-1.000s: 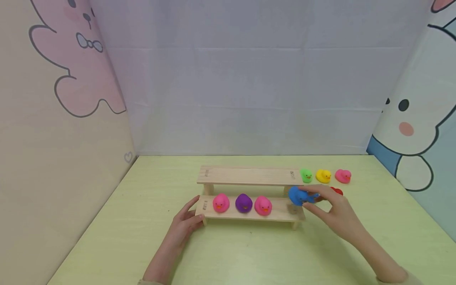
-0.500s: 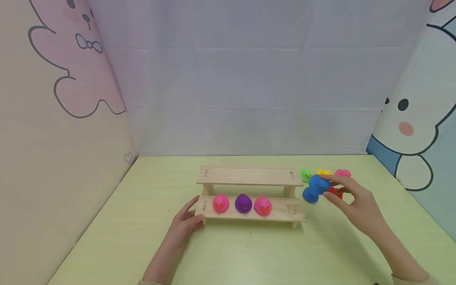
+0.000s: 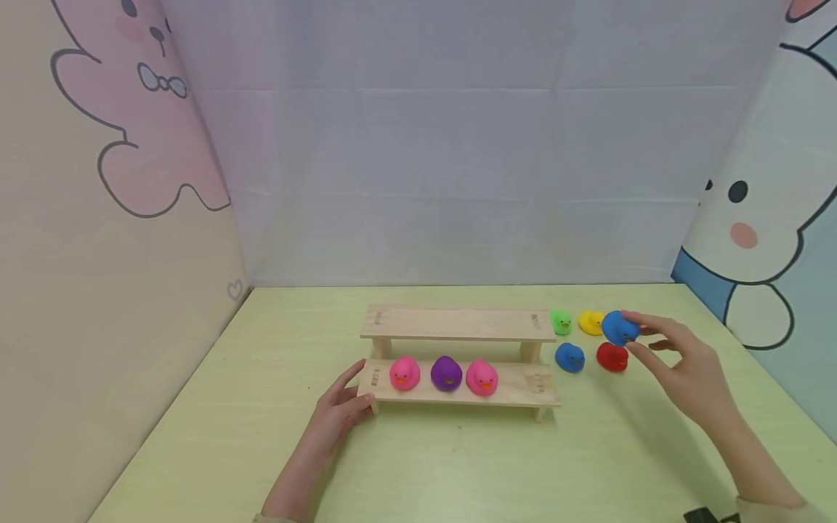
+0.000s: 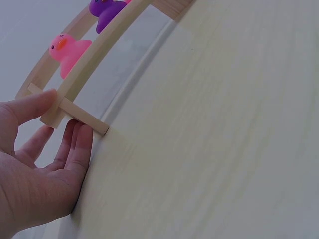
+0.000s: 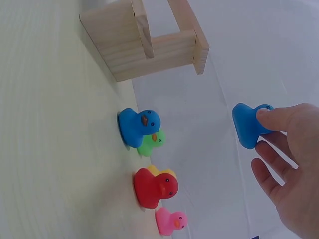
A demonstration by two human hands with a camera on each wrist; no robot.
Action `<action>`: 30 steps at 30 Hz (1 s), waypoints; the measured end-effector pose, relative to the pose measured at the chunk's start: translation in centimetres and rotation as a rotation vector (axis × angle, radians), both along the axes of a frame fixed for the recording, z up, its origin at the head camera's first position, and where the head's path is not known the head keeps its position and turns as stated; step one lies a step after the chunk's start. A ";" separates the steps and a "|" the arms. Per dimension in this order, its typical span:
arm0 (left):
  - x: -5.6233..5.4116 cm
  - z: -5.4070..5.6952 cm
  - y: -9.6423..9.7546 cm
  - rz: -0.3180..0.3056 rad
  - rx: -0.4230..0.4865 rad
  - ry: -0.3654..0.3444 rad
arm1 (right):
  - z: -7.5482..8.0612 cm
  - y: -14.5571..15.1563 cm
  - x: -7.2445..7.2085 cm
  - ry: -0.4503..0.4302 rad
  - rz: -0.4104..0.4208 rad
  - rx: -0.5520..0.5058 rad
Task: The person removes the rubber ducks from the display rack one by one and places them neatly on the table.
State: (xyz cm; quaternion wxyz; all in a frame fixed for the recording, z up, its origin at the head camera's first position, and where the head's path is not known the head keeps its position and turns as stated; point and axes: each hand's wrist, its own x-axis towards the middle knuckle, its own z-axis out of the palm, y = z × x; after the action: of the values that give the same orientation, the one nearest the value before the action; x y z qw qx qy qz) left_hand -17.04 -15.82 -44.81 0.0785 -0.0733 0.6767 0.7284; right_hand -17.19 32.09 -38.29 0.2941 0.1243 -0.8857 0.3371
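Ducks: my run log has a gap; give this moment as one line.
left hand: grips shelf | right hand: holds blue duck aloft | lower tier: purple duck between two pink ducks

Pale yellow-green tabletop [image 3: 196,450]; creased greyish-lilac backdrop [image 3: 425,181] behind. Left wall [image 3: 98,327] cream, pink cartoon animal [image 3: 157,145]; right wall [image 3: 820,298], white cartoon animal [image 3: 771,160].

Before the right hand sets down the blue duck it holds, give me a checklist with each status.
1. Right hand on held blue duck: ok, pinched by thumb and fingers.
2. Held blue duck off the table: ok, in the air.
3. Left hand on wooden rack: ok, gripping its left end.
4. Three ducks upright on lower shelf: ok.
5. Rear pink duck unobstructed in head view: not ok, mostly hidden behind held blue duck and hand.
6. Right hand's grip firmness: cannot tell.
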 end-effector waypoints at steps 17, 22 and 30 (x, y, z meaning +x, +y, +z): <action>0.0 0.0 0.0 0.011 0.010 -0.010 | -2.4 4.3 -1.7 -0.216 -0.131 0.050; 0.0 -0.1 0.0 0.011 0.006 -0.014 | -3.1 5.1 -2.3 -0.265 -0.151 0.081; -0.1 -0.1 -0.1 0.004 0.003 -0.014 | -4.3 6.6 -3.1 -0.339 -0.132 0.112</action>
State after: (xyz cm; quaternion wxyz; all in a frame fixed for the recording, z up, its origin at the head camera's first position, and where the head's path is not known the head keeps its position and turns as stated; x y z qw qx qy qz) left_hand -17.12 -15.92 -44.87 0.0822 -0.0796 0.6749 0.7290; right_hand -20.34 38.67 -42.56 0.1549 0.0236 -0.9462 0.2833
